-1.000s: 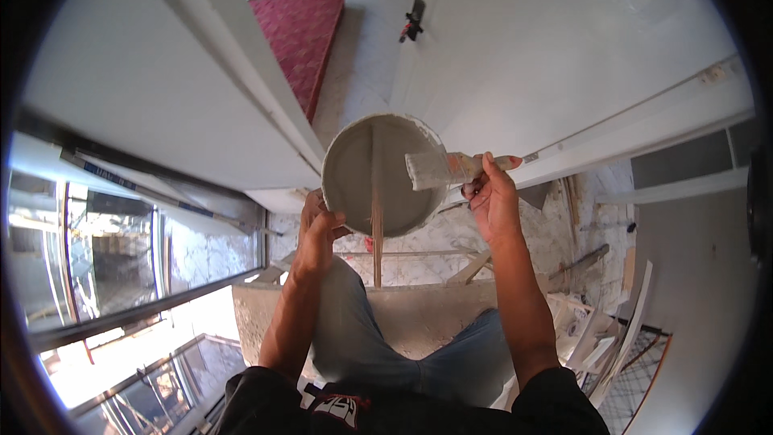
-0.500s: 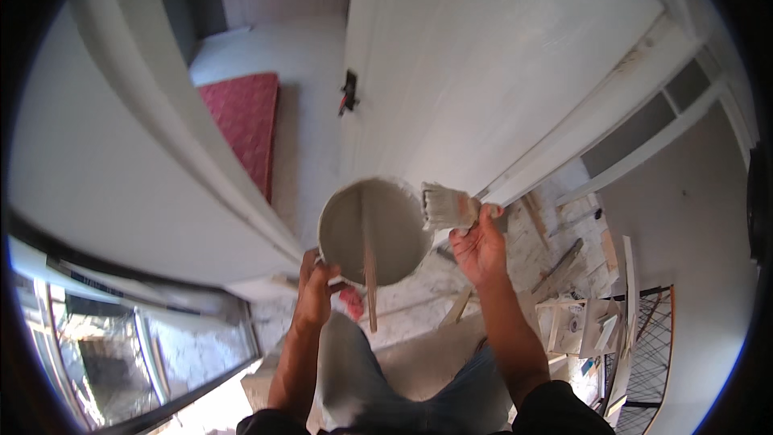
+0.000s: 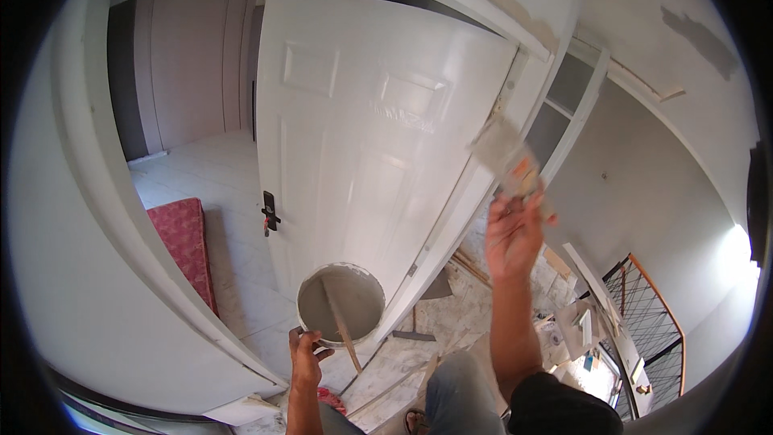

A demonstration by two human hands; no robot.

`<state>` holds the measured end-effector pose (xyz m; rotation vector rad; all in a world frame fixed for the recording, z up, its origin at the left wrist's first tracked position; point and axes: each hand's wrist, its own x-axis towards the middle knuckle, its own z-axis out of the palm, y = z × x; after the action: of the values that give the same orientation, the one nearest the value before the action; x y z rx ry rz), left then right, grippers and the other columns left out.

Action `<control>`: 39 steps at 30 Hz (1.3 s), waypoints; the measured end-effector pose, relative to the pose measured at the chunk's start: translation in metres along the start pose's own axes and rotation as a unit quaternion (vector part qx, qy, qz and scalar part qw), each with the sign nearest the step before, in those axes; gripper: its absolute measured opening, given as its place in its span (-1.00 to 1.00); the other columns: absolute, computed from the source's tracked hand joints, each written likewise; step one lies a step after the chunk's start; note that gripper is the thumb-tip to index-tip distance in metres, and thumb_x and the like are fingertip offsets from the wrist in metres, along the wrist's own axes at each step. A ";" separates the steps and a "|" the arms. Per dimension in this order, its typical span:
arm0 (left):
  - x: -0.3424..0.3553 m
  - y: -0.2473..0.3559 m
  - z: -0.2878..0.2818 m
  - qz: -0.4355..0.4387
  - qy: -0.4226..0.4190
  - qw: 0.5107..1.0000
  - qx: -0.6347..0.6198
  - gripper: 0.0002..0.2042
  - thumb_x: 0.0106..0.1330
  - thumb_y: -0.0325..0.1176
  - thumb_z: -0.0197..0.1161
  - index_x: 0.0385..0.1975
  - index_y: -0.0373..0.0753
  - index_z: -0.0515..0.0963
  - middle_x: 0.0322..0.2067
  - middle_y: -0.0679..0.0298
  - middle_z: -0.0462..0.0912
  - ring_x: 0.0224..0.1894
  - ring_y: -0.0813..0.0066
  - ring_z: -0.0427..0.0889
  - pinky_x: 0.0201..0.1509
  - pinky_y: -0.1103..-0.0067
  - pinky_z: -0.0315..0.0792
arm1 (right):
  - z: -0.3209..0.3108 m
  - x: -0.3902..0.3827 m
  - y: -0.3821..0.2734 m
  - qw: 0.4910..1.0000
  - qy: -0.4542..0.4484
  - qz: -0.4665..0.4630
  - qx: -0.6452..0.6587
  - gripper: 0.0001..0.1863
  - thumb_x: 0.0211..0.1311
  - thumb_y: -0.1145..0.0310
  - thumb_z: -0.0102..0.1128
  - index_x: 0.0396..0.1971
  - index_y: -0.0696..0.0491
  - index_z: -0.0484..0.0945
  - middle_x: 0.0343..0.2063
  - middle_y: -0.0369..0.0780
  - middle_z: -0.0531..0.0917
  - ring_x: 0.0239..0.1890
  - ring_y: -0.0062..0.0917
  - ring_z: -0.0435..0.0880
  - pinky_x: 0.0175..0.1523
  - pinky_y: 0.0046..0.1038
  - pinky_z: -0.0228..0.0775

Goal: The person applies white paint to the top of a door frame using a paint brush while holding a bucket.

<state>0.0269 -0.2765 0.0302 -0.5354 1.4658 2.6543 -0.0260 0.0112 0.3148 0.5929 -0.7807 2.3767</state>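
My left hand (image 3: 306,357) grips the near-left rim of a round bucket (image 3: 341,265). Smooth grey paste (image 3: 354,298) lies inside it, and a wooden stick (image 3: 345,333) leans in the paste with its end out over the near rim. Raised high on the right, my right hand (image 3: 515,242) is closed around the handle of a wide brush (image 3: 501,147). Grey paste coats its bristles, which are blurred and appear in front of the door frame's right side (image 3: 460,213); I cannot tell whether they touch it.
A white panelled door (image 3: 354,137) with a black handle (image 3: 270,211) stands ajar ahead. Beyond the doorway, a red mattress (image 3: 181,234) lies on the floor. Wood strips and debris (image 3: 471,267) cover the floor at right, near a dark metal railing (image 3: 644,306). A grey patch (image 3: 700,39) marks the upper-right surface.
My right hand has lifted the brush from beside the bucket up and to the right. My view has tilted upward, and the bucket now sits lower in it, still in my left hand.
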 end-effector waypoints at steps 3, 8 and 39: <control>-0.001 -0.014 0.003 0.001 0.014 1.000 -0.017 -0.55 0.15 -0.13 0.22 -0.03 -0.20 0.33 -0.12 0.17 0.51 -0.17 0.27 0.57 -0.19 0.29 0.56 | 0.035 0.044 -0.025 0.952 -0.169 -0.198 -0.161 -0.58 0.43 0.33 0.22 0.21 0.08 0.39 0.04 -0.17 0.59 -0.02 -0.48 0.62 0.10 -0.43 0.54; -0.016 -0.017 -0.002 0.018 0.020 1.000 -0.015 -0.49 0.12 -0.15 0.26 0.01 -0.24 0.31 -0.13 0.14 0.52 -0.16 0.29 0.56 -0.22 0.33 0.57 | 0.123 0.092 -0.045 0.673 -0.322 -0.511 -0.427 -0.66 0.28 0.56 0.33 0.04 0.12 0.51 -0.06 -0.14 0.68 -0.06 -0.46 0.69 0.04 -0.43 0.59; -0.057 0.002 0.010 0.108 0.038 0.993 -0.019 -0.39 0.05 -0.07 0.32 0.02 -0.29 0.27 -0.13 0.15 0.45 -0.13 0.38 0.47 -0.16 0.43 0.44 | 0.285 0.087 -0.021 0.208 -0.559 -0.662 -0.453 -0.73 0.13 0.59 0.43 -0.15 0.13 0.64 -0.20 -0.18 0.74 -0.19 -0.35 0.73 -0.08 -0.44 0.62</control>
<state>0.0772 -0.2631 0.0559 -0.5144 1.5804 2.8617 -0.0125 -0.1254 0.5798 1.4176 -1.1049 -0.6026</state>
